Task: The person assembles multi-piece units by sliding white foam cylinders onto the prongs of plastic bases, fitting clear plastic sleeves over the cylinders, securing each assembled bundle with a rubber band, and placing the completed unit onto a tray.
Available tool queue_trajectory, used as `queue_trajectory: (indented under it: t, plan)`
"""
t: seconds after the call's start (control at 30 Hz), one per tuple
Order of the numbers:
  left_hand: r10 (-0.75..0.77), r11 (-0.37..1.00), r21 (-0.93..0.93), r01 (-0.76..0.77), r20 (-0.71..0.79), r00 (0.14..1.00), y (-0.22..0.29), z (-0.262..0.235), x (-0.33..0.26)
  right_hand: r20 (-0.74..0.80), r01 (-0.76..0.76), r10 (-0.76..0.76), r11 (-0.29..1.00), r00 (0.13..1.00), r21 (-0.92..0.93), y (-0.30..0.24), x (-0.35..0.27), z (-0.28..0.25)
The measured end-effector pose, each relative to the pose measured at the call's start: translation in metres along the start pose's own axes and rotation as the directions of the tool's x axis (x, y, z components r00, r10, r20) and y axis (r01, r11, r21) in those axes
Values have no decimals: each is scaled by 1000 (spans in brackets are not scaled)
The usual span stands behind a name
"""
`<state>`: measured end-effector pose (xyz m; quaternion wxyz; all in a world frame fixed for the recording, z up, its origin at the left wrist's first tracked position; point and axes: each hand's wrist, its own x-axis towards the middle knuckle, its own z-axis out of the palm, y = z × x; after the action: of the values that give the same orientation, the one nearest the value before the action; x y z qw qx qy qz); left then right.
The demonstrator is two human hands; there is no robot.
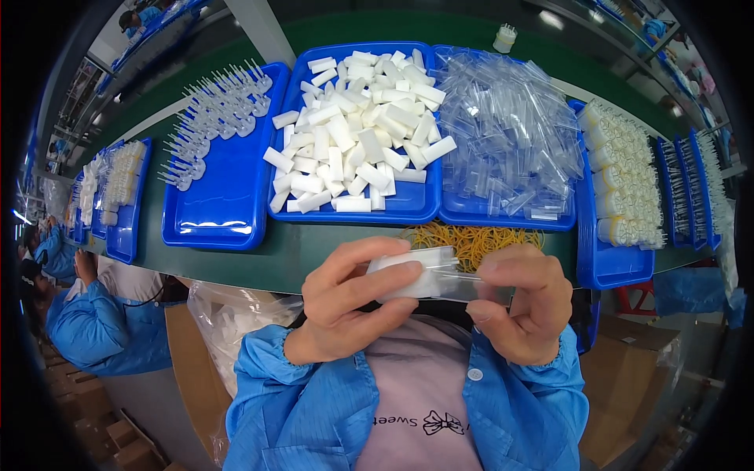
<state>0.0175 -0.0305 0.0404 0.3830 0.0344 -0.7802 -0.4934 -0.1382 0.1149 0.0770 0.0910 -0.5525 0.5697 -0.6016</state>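
Close in front of my body, my left hand (345,298) is wrapped round a small bundle of smooth white pieces (424,282), its fingers lying across the top. Clear plastic sticks out of the bundle's right end. My right hand (525,302) pinches a clear plastic sleeve (462,287) between thumb and fingers, at that same end. How far the sleeve and the white pieces overlap is hard to make out. Just beyond both hands lies a heap of yellow rubber bands (475,243) on the green table.
A blue tray (430,206) heaped with short white pieces stands ahead, beside one of clear plastic sleeves (510,133). White stemmed parts (212,118) fill part of a left tray. Banded white bundles (624,177) stand at right. A co-worker (102,322) sits at left.
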Motion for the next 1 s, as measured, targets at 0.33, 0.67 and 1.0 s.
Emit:
queue_trajectory:
  t: [0.33,0.67,1.0]
  plan:
    - [-58,995,-71,63,76,995,-1,4,2,4,-83,83,993,997,82,4,-4,-2]
    - [-109,994,-2,109,61,992,-5,9,3,-1,-111,111,993,994,44,12,-9,-3]
    - [-127,990,73,121,86,988,-20,24,11,26,-463,475,843,880,273,32,-19,-1]
